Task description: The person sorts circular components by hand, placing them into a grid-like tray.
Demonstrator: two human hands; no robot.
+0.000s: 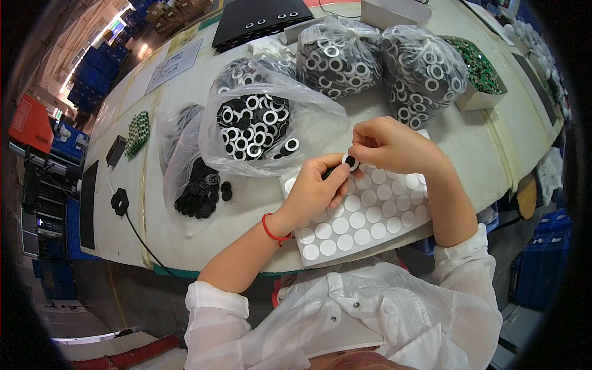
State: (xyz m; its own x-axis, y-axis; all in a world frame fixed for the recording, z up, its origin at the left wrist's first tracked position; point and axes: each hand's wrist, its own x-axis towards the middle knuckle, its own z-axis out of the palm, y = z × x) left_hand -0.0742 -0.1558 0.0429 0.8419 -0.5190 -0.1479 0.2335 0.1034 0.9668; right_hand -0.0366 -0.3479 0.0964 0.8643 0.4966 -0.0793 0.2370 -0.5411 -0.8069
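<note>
Between my two hands is a small black disc with a white ring [350,161]. My left hand [317,188] pinches its edge between thumb and fingers. My right hand [394,145] is closed just above it, with fingertips at the disc; whether they hold anything is hidden. Below both hands lies a sheet of round white stickers [354,222] in rows. To the left, an open clear plastic bag [222,148] spills out black discs with white rings [254,126]. Next to it, plain black discs [198,191] lie heaped at the mouth of another bag.
Two full plastic bags of ringed discs [339,58] [425,74] stand at the back. Behind them on the right is a carton of green circuit boards [478,68]. A black panel [262,21] lies at the far edge. At left are a green-and-white piece [138,132] and a black hexagonal part with a cable [120,201].
</note>
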